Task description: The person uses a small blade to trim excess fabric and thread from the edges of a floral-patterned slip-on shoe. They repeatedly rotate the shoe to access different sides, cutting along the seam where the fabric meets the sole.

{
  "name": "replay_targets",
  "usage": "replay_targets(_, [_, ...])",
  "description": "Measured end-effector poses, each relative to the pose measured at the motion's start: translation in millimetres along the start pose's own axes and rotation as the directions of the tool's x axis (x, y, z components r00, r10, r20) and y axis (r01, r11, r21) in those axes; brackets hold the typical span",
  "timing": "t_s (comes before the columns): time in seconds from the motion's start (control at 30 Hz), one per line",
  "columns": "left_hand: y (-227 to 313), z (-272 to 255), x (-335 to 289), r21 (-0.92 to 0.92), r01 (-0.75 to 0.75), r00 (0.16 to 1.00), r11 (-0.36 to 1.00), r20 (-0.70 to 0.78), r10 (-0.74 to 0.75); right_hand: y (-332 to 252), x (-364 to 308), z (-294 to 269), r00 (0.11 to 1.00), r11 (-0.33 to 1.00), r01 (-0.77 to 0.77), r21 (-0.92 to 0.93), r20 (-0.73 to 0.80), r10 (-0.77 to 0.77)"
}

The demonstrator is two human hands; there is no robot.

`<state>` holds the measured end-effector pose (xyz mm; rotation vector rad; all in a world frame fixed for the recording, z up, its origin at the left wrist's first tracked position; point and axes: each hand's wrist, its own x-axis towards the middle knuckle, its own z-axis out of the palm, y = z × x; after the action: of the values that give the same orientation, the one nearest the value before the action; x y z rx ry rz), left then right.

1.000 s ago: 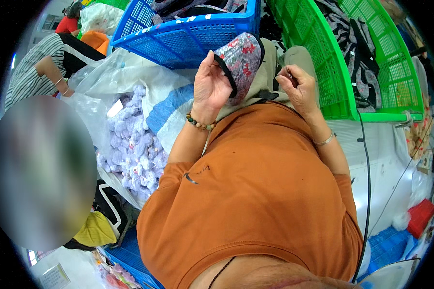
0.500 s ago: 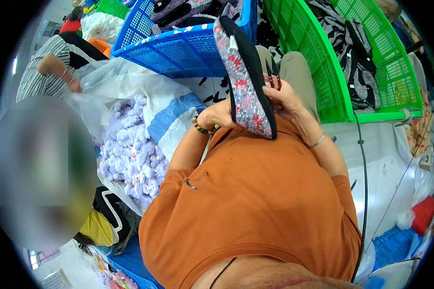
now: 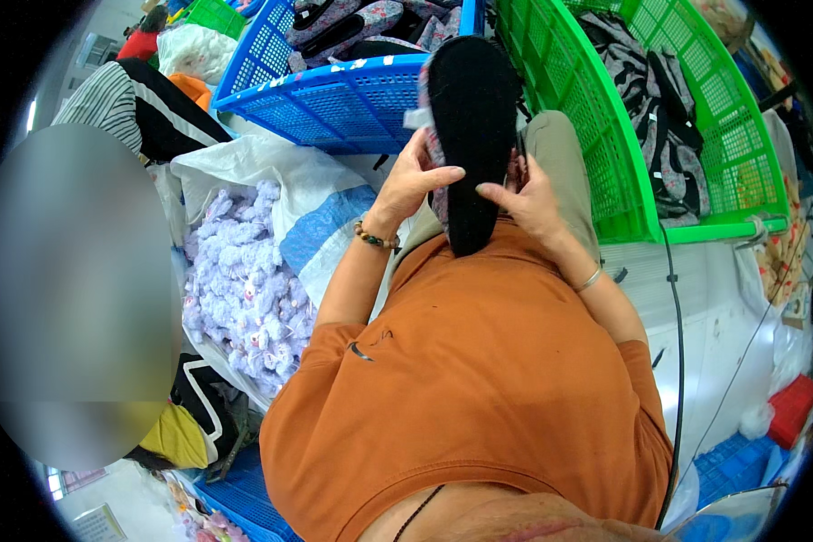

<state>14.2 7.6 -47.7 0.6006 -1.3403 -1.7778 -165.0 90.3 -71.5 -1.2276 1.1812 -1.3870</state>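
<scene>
Both of my hands hold one floral grey slipper (image 3: pixel 472 126) upright in front of my lap, its black sole turned toward me. My left hand (image 3: pixel 414 185) grips its left edge, with the thumb laid over the sole. A small white tag (image 3: pixel 416 118) sticks out on that side. On the right edge, my right hand (image 3: pixel 535 203) closes with its thumb on the sole. Dark red-handled scissors (image 3: pixel 517 167) sit in the same right hand, mostly hidden behind the slipper and fingers.
A blue crate (image 3: pixel 352 108) of similar slippers stands ahead, and a green crate (image 3: pixel 623 163) with more stands right. On the left, a white sack (image 3: pixel 235 167) holds fluffy lavender items (image 3: pixel 244 280). Another person is close at left. A black cable (image 3: pixel 677 361) hangs at right.
The slipper has turned from its floral side to its black sole. My left hand has moved up along its edge, and the scissors' blades are now out of sight.
</scene>
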Motion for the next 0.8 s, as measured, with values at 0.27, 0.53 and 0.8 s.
replay_targets(0.27, [38.1,0.7,2.5,0.186,0.016,0.999,0.982,0.043,-0.024,-5.9,1.3,-3.1,0.961,0.944,0.204,-0.259,-0.131,-0.244])
replay_targets(0.53, [44.5,0.3,-9.3,0.392,0.088,0.99,0.916,0.066,-0.123,-57.4,2.6,1.2,0.824,0.482,0.337,-0.809,0.005,-0.567])
replay_targets(0.8, [38.6,9.8,-18.4,0.492,0.032,0.996,0.87,0.054,-0.068,-56.5,-0.1,14.3,0.815,0.371,0.317,-0.873,0.051,-0.577])
